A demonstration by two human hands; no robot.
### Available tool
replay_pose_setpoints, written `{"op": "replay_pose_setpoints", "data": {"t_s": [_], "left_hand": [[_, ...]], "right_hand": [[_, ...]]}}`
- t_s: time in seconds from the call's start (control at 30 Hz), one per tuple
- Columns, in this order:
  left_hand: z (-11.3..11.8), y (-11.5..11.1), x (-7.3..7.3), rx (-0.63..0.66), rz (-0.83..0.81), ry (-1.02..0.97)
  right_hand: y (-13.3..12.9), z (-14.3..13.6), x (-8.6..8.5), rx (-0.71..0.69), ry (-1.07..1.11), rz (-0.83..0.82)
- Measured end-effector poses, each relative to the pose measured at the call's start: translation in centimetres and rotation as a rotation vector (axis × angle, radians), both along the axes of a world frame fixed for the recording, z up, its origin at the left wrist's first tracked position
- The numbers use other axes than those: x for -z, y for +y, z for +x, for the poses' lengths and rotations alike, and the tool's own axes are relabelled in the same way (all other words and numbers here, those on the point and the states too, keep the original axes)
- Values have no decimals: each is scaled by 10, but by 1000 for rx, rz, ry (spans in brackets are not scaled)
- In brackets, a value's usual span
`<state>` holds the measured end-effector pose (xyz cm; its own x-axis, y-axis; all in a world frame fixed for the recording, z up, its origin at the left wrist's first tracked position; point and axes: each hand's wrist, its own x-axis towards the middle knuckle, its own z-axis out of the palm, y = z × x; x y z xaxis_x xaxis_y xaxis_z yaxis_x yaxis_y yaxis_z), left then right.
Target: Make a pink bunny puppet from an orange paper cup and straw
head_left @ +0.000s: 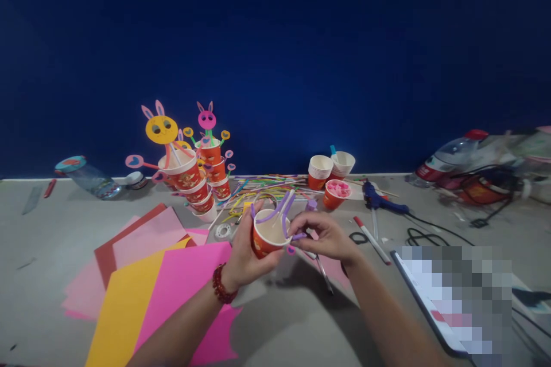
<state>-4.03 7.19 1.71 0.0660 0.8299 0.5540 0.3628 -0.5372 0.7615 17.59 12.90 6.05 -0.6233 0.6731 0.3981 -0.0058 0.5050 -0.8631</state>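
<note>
My left hand (pixel 248 255) is wrapped round a red paper cup (pixel 262 246), which is tilted so its pale inside faces me. Purple strips (pixel 282 206) rise out of the cup and bend over its rim, with a white stick beside them. At the cup's right side, my right hand (pixel 321 235) pinches the end of one purple strip between thumb and fingers. A small purple and pink round piece (pixel 291 250) shows just under that spot. The far side of the cup is partly hidden by my left fingers.
Stacked cups with paper rabbit faces (pixel 161 129) stand at back left. Coloured paper sheets (pixel 185 287) lie front left. Behind my hands are loose coloured sticks (pixel 267 189), stacked cups (pixel 319 172) and a cup of pink pieces (pixel 337 190). A blue glue gun (pixel 381 200), marker (pixel 372 241) and tablet (pixel 424 301) lie right.
</note>
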Motion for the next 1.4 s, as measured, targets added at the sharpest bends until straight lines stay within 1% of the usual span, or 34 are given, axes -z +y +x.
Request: {"op": "replay_pose_setpoints", "data": {"t_s": [0.17, 0.43, 0.53, 0.67, 0.73, 0.97, 1.2, 1.4], "left_hand": [[0, -2, -3, 24, 3, -8], [0, -1, -2, 29, -15, -22], [0, -1, 0, 38, -26, -51], [2, -1, 3, 17, -34, -93], [3, -1, 4, 19, -33, -115], [3, -2, 7, 34, -59, -117], [6, -3, 4, 29, -43, -120], [5, -3, 8, 19, -63, -112]], "right_hand": [[0, 0, -1, -22, -4, 9], [1, 0, -2, -33, -4, -9], [1, 0, 1, -19, 24, -41], [1, -4, 9, 44, 119, -105], [2, -6, 11, 46, 130, -116], [3, -7, 14, 37, 122, -99], [4, -6, 16, 18, 82, -82], [3, -7, 14, 32, 66, -74]]}}
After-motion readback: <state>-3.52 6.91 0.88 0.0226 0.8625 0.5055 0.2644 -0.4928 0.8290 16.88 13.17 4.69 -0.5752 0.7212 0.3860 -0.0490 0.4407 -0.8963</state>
